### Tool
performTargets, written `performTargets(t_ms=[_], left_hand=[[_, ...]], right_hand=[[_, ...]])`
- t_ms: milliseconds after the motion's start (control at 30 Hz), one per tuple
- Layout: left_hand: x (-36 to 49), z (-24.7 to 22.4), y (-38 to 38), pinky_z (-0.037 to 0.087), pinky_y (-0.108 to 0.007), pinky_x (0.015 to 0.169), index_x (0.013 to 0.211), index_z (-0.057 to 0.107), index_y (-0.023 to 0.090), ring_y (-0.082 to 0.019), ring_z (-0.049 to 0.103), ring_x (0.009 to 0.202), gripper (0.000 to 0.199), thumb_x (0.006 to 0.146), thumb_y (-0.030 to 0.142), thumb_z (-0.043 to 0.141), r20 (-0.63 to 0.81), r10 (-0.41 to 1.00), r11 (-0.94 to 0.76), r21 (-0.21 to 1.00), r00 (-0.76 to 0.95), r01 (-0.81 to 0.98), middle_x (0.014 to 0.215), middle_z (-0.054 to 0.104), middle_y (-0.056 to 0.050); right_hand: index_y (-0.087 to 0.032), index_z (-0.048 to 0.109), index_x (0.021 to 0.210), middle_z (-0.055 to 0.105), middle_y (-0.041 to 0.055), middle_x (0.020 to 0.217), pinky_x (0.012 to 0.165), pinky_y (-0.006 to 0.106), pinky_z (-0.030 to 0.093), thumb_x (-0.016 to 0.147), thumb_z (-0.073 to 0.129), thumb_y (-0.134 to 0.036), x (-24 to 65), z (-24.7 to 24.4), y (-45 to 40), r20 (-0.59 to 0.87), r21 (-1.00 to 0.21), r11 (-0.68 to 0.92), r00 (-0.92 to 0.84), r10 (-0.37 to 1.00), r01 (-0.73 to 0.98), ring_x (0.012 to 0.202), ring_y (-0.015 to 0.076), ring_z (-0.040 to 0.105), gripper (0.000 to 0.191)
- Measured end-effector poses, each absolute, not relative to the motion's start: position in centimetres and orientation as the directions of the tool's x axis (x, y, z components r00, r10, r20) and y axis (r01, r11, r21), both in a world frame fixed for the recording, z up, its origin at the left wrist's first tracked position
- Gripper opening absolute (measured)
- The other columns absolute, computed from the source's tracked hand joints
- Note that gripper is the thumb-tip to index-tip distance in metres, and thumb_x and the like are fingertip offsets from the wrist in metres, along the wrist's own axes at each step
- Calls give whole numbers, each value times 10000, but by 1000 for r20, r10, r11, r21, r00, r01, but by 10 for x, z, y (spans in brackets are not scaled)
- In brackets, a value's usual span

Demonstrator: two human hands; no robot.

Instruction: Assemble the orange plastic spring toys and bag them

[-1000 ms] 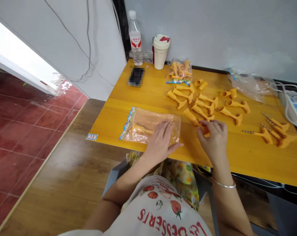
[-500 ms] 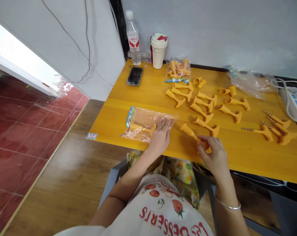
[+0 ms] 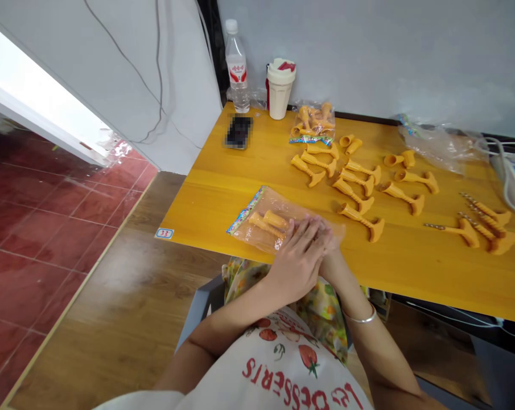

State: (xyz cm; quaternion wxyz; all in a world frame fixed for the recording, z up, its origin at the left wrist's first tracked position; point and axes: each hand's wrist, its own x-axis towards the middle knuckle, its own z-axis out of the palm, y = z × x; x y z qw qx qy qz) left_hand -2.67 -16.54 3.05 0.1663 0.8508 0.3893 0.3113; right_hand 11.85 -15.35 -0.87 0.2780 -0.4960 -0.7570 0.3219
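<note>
A clear plastic bag (image 3: pixel 261 200) with a colourful top edge lies near the table's front edge. Inside are two orange T-handled tools: one (image 3: pixel 261 223) in front, and a second (image 3: pixel 276 219) behind it whose handle end disappears under my hands. My left hand (image 3: pixel 297 256) lies across the bag's mouth, fingers closed over the film and overlapping my right hand. My right hand (image 3: pixel 330 250) reaches to the bag's mouth from the right, at the second tool's handle end; its fingers are mostly hidden. Just right lies another orange T-handled tool (image 3: pixel 362 221).
Several more orange tools and caps lie right of centre. Tools with bare metal spirals (image 3: pixel 481 219) are at far right. Behind stand a filled bag (image 3: pixel 312 122), a phone (image 3: pixel 239 132), a water bottle (image 3: pixel 239 74), a cup (image 3: pixel 279 91) and an open bag (image 3: pixel 440 145).
My right hand has moved left with the orange tool, which is now partly inside the bag. My left hand has shifted right over the right hand, and the bag has turned and slid right.
</note>
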Motion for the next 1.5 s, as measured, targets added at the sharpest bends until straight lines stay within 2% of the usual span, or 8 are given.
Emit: performTargets(t_ms=[133,300,467,600,700,867,1333,1500], left_hand=[[-26,31,-170,216,-599,1235,1500,381,104,-286,173,1536,493,1021,204,325,400,739,-671,514,543,534,1563,391,-182],[-24,26,-172,225,-567,1238,1493,398,119,-279,154,1540,486,1027,227,320,380,742,-667,508,553,545,1571,380,-176],[-48,24,-157,145,-558,1253,1574,243,216,-281,153,1541,634,1010,441,425,380,798,-601,564,468,566,1621,290,-142],[-96,9,-130,109,-558,1251,1571,256,261,-276,209,1530,625,1010,478,426,368,915,-390,695,167,605,1619,304,-123],[-127,-10,-111,135,-539,1254,1544,337,248,-282,263,1514,614,999,511,439,288,958,-246,804,6,541,1603,339,-126],[-142,-33,-100,324,-473,1206,1506,413,245,-271,442,1422,608,986,559,442,149,988,-125,935,-48,331,1561,416,-129],[-145,-40,-105,452,-439,1107,1385,542,214,-261,611,1246,543,982,567,448,194,966,-155,964,-171,218,1401,586,-142],[-142,-39,-104,457,-399,1105,1257,620,203,-242,620,1224,480,968,563,485,178,948,-144,979,-262,143,1322,632,-125]], right_hand=[[-335,453,1494,622,98,1349,949,578,502,969,432,-455,116,-18,-169,68,-747,224,-264,962,626,1294,347,547,539],[-241,402,1536,566,156,1419,988,586,514,994,391,-472,102,-34,-145,86,-671,206,-202,976,712,1340,365,517,589],[-371,372,1529,464,-3,1535,1234,544,272,1010,378,-417,102,-35,-107,241,-674,444,-392,888,591,1496,246,289,521],[-287,328,1556,348,36,1606,1248,549,208,1036,338,-331,125,-21,-122,322,-679,498,-392,862,539,1525,232,186,522],[-282,411,1517,399,59,1578,1232,540,262,1036,361,-310,143,-14,-138,330,-697,464,-329,885,548,1496,239,290,484],[-275,507,1452,476,81,1527,1192,506,360,1028,397,-350,153,-15,-144,223,-731,325,-240,945,600,1415,237,446,445],[-213,562,1393,506,115,1500,1168,439,397,1031,351,-393,131,-16,-104,259,-714,416,-341,904,563,1387,212,483,456],[-216,716,1136,746,100,1134,940,419,559,981,457,-314,183,23,-115,116,-576,256,-232,966,777,1024,245,712,317]])
